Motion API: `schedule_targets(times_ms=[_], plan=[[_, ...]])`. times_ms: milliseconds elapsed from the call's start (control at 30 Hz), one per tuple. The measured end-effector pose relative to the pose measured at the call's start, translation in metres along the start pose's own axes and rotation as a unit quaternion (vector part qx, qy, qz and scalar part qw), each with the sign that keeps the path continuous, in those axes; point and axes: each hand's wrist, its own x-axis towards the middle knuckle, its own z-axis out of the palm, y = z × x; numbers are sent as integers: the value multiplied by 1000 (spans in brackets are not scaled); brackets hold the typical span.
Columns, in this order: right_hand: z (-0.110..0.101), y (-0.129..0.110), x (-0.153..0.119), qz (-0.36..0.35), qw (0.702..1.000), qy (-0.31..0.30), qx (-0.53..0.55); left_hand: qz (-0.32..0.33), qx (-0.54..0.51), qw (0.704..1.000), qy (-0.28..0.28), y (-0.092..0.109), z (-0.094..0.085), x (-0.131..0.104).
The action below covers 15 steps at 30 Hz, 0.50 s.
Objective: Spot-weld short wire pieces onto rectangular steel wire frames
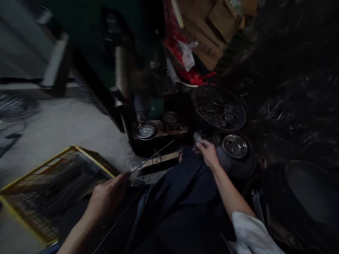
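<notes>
My left hand (109, 194) is closed around a thin metal rod (156, 153), which slants up and to the right toward the machine. Over my dark-clothed leg, my right hand (208, 152) has its fingers drawn together at a small pale piece (197, 137); its kind cannot be made out in the dim light. Just right of that hand is a shiny round metal dish (235, 146) with small dark bits in it. Ahead of both hands, a small round dish (146, 130) of shiny metal bits sits on the ledge of the machine.
A yellow plastic crate (75, 147) holding dark rods stands on the floor at left. The green machine (87, 21) rises ahead. A large basin (241, 123) of metal pins lies beyond my right hand, with red plastic bags (194, 77) and cardboard (209, 53) behind.
</notes>
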Motion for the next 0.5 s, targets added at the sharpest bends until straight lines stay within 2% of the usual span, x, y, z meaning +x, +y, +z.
schedule_targets(times_ms=[33, 100, 200, 267, 333, 500], plan=[[34, 3, -11, 34, 998, -34, 32, 20, 15, 999, 23, -6, -3, -4], [93, 11, -23, 82, 990, -65, 94, 53, 39, 995, 78, -13, -6, -5], [159, 17, -19, 122, 976, -64, 170, 56, 36, 988, 137, -15, -10, -2], [186, 14, -10, 134, 968, -61, 203, 53, 22, 987, 153, -17, -15, -1], [205, 8, -4, 132, 963, -64, 225, 51, 14, 986, 159, -20, -21, -3], [229, -1, -6, 102, 962, -62, 246, 39, 5, 983, 180, -28, -28, -12]])
